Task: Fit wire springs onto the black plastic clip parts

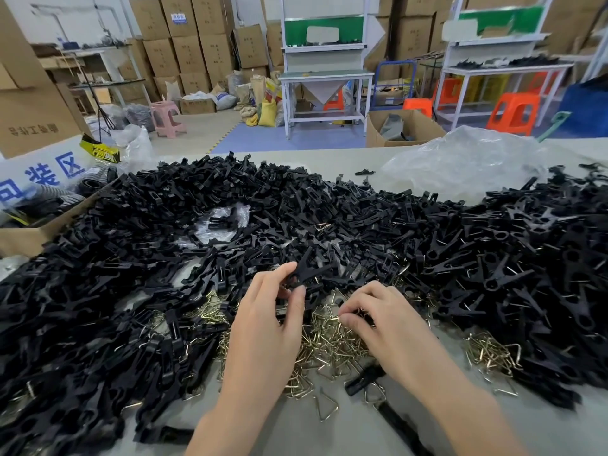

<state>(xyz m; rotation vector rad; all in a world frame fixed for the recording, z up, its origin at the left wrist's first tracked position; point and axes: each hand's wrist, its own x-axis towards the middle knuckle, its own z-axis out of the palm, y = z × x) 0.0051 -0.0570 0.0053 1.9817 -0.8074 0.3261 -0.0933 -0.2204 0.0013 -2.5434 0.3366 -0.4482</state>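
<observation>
Black clip part (pixel 309 273) is just above the near-centre of the heap, pinched between thumb and forefinger of the left hand (pixel 269 311), forked end pointing far-right. Right hand (pixel 385 320) is just right of it, fingers curled down into the wire springs (pixel 329 343); can't tell if one is actually gripped. The springs lie loose on the table (pixel 296 426) at its near edge, under both hands. Heap of black clip parts (pixel 296 205) spans left to right. Smaller spring cluster (pixel 493 353) near right. Clear plastic bag (pixel 467 159) far right, cardboard box (pixel 19 240) far left.
</observation>
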